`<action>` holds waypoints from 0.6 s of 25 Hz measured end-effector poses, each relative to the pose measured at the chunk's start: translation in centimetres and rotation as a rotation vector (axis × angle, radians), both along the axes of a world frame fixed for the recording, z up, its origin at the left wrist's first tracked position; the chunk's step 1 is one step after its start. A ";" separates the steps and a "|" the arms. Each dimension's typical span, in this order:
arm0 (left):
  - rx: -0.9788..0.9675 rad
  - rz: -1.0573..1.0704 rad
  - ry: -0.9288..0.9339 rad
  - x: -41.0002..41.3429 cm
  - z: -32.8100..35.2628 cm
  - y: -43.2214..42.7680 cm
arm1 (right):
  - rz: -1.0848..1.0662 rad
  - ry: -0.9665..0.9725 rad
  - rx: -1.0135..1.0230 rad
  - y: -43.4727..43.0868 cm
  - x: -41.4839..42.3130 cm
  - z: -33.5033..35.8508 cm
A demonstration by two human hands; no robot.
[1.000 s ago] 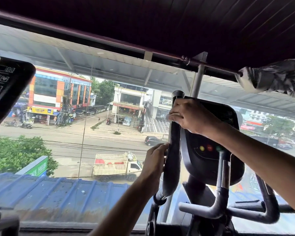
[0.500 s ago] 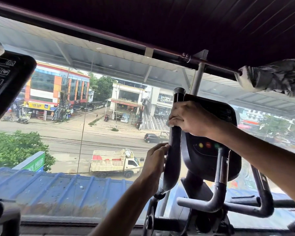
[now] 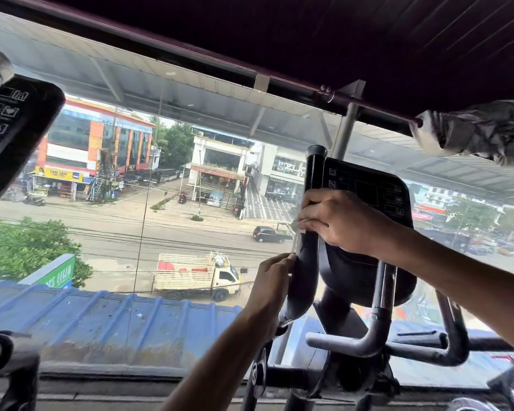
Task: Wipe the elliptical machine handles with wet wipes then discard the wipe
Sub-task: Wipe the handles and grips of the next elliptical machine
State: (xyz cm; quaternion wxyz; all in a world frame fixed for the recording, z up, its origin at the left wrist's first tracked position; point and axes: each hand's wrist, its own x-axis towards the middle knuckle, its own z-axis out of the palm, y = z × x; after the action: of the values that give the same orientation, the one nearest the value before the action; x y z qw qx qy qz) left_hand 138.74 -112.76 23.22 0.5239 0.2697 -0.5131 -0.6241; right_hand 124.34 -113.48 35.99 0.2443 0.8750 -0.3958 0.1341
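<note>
White wet wipe (image 3: 298, 226) sits clamped under the right hand (image 3: 339, 222) on the near-vertical handle (image 3: 307, 232); left hand (image 3: 272, 280) grips below.

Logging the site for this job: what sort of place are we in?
Probably an upper-floor gym: a black elliptical handle beside a black console panel, and a large glass window overlooking a street far below.

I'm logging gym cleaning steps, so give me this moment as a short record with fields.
setting: elliptical machine facing a window over a street
handle: black upright handle, beside the console
right hand: right hand gripping the handle, white wipe under its fingers
left hand: left hand touching the handle lower down
wipe discarded: not yet
</note>
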 end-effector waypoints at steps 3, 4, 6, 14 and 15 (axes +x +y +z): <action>0.007 -0.002 0.015 0.0 -0.5 -0.1 | -0.002 -0.049 -0.053 0.2 -0.2 -0.6; 0.007 -0.004 0.020 0.0 -0.6 -0.1 | 0.026 -0.028 -0.002 0.6 -0.3 -0.7; 0.019 0.006 0.019 0.1 -0.6 0.0 | 0.039 0.000 0.040 1.0 -0.3 -0.6; 0.029 0.084 -0.041 -0.3 -0.4 0.0 | -0.093 -0.003 -0.058 -1.6 0.6 2.1; 0.030 0.097 -0.051 -0.4 -0.5 0.1 | -0.100 -0.011 -0.095 -2.4 0.6 2.8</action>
State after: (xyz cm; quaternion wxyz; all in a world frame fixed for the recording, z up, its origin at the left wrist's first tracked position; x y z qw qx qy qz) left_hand 138.38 -112.66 22.76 0.5363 0.3182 -0.5031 -0.5984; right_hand 124.90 -115.85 38.84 0.2898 0.8408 -0.4337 0.1450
